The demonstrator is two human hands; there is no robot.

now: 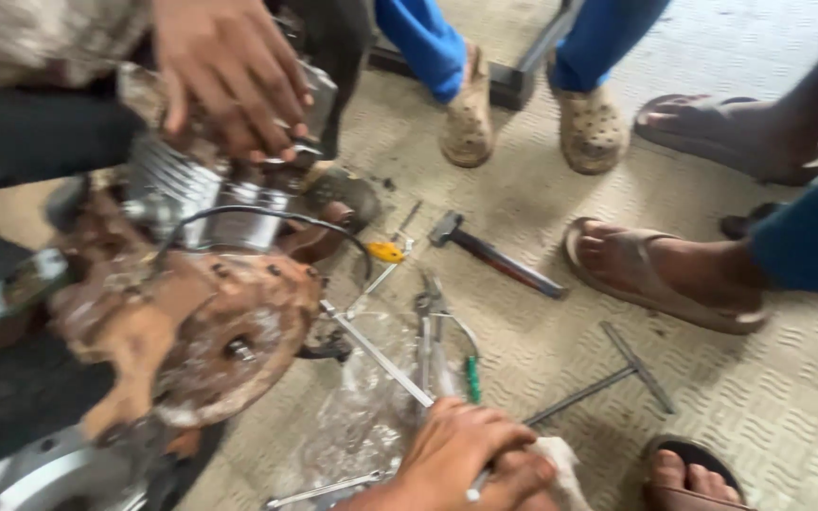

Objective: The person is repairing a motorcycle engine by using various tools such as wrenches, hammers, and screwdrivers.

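Step in hand, as I judge it: work on the rusty engine (191, 312), which sits at frame left on the patterned floor (788, 416), finned cylinder (168, 185) uppermost. Left hand (229, 71) rests on top of the engine, fingers curled down over a metal part (blurred; whether the grip is clamped I cannot tell). Right hand (466, 459), low centre, has its grip closed round a long metal rod (381, 355) that angles up toward the engine case. The next move likely calls for steadying the engine before the rod is loaded. Further right lie pliers (428, 326), a hammer (494, 255), a T-handle wrench (608, 378).
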